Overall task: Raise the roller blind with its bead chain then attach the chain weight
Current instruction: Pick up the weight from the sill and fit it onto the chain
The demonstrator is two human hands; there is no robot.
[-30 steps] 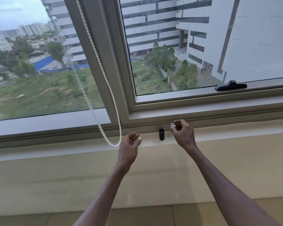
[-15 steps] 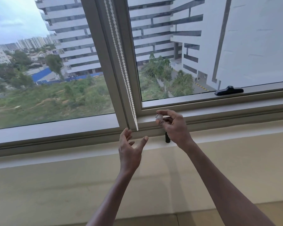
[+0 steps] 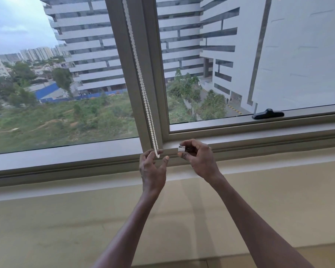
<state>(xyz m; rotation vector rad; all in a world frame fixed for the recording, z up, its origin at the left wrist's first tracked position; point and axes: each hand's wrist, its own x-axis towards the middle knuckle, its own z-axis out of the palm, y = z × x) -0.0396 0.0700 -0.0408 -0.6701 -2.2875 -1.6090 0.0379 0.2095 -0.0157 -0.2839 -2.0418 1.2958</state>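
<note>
One bead chain [image 3: 143,89] hangs in two close strands down the window frame [image 3: 135,74], its loop end right at the left hand's fingertips [image 3: 161,151]. The left hand [image 3: 153,169] is spread, fingers curled loosely around the loop's bottom without clasping it. Just to the right of that hand, the right hand [image 3: 198,161] pinches one small silvery chain weight [image 3: 181,148] between thumb and forefinger. One black window handle [image 3: 268,114] sits well to the right. Half a second ago the left hand was below the loop; it has risen to meet it, and both hands are closer together.
</note>
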